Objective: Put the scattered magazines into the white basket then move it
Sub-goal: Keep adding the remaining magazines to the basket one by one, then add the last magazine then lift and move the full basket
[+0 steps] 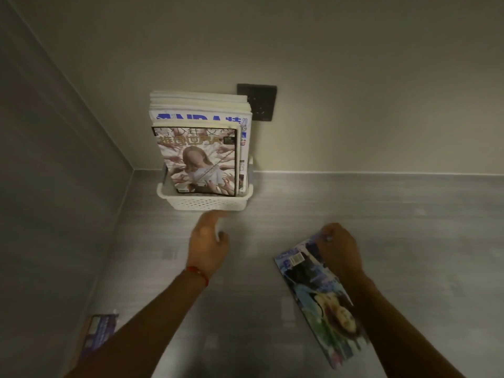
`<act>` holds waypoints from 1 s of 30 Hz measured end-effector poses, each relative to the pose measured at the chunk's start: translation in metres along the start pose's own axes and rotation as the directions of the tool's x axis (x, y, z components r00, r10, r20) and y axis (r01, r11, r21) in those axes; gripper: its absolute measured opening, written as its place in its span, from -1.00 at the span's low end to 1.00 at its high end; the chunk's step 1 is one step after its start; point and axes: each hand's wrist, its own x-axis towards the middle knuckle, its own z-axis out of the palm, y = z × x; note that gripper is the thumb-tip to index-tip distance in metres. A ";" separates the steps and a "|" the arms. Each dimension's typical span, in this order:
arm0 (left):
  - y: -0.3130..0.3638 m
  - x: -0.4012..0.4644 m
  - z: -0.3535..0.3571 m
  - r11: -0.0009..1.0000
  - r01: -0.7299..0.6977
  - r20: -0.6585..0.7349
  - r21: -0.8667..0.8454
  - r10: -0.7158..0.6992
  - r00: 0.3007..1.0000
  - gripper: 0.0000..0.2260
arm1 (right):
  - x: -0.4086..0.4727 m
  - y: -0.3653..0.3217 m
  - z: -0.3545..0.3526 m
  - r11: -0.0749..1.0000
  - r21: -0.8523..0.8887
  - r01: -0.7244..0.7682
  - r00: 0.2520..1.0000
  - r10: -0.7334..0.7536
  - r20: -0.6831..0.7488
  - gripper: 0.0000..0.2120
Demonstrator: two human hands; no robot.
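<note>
Filling the basket [204, 201] is well advanced: several magazines [200, 156] stand upright in it, packed front to back, with the basket set at the back of the counter [381, 214] near its left corner, against the wall and just below a dark socket [257, 102]. Two magazines remain outside. One loose magazine [316, 293] lies flat on the counter toward the front right. A second, the stray magazine [99, 331], shows at the front left edge, partly hidden by the left forearm. Moving the basket is not yet done, as judged from its position against the wall.

The right hand [341, 248] grips the far end of the loose magazine, fingers curled over its top edge; the magazine extends from the grip back toward the front edge and is blurred, so whether it is lifted cannot be told. The left hand [208, 238] holds nothing; its fingers are spread and relaxed, with the fingertips just before the basket's front wall, contact not confirmed.

Remaining work, by estimate: insert both magazines, then relocate the basket.
</note>
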 end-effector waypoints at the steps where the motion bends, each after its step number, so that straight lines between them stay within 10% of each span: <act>1: 0.004 -0.013 0.017 0.997 -0.051 0.118 0.055 0.044 0.992 -0.56 | -0.011 0.021 -0.002 0.994 -0.098 -0.044 0.999 0.046 0.021 -0.73; 6: 0.029 -0.060 0.092 0.948 -0.265 0.536 0.178 0.133 0.834 -0.48 | -0.072 0.091 -0.008 0.928 -0.286 -0.237 0.967 0.254 0.022 -0.48; 17: 0.052 -0.098 0.156 0.793 -0.417 0.786 0.444 -0.122 0.605 -0.38 | -0.095 0.132 -0.025 0.908 -0.379 -0.179 0.975 0.214 0.053 -0.55; 24: 0.106 -0.090 0.150 0.790 -0.480 0.571 0.381 0.208 0.794 -0.39 | -0.082 0.141 -0.056 0.975 -0.033 0.219 0.964 -0.211 0.159 -0.87; 28: 0.153 -0.076 0.147 0.569 -0.699 0.520 0.434 0.476 0.710 -0.39 | -0.063 0.120 -0.109 0.821 0.024 0.570 0.811 -0.567 0.147 -0.90; 30: 0.167 -0.062 0.139 0.629 -0.684 0.585 0.368 0.416 0.697 -0.47 | -0.052 0.102 -0.132 0.750 0.042 0.660 0.741 -0.659 0.126 -0.89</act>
